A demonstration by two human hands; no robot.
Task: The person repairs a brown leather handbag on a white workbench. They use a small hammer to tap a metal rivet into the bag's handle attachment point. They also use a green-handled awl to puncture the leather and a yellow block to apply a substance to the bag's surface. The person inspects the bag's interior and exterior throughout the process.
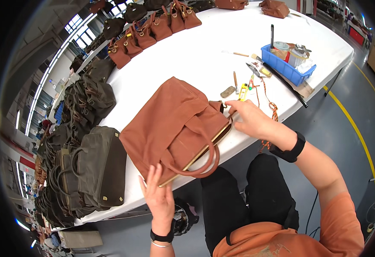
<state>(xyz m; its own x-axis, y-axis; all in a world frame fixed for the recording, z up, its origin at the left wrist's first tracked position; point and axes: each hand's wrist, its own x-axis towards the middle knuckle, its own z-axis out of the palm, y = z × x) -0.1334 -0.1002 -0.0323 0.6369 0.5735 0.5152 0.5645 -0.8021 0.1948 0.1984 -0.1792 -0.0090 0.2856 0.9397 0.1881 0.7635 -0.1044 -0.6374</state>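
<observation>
One bag in hand: rust-brown suede bag (174, 124) lying flat on the white table (187, 64), at its near edge, zip side toward the person.
Handles: two on it; one loops out past the table edge.
Left hand (159, 198): open, fingers spread, fingertips on the bag's near corner by the zip.
Right hand (249, 118): fingers curled, pinching the bag's far end near the metal fitting.
Watches: two black bands, one on each wrist.
Brown bags (153, 28): about seven in a row along the far left edge; two more at the far end.
Olive bags (95, 171): dense stack to the left, too overlapped to count.
Bin (288, 64): one, blue, holding jars and bits, right of the bag, well apart.
Loose tools (236, 85): several between bin and bag; exact count unclear.
Orange cord (273, 111): one, trailing off the edge.
</observation>
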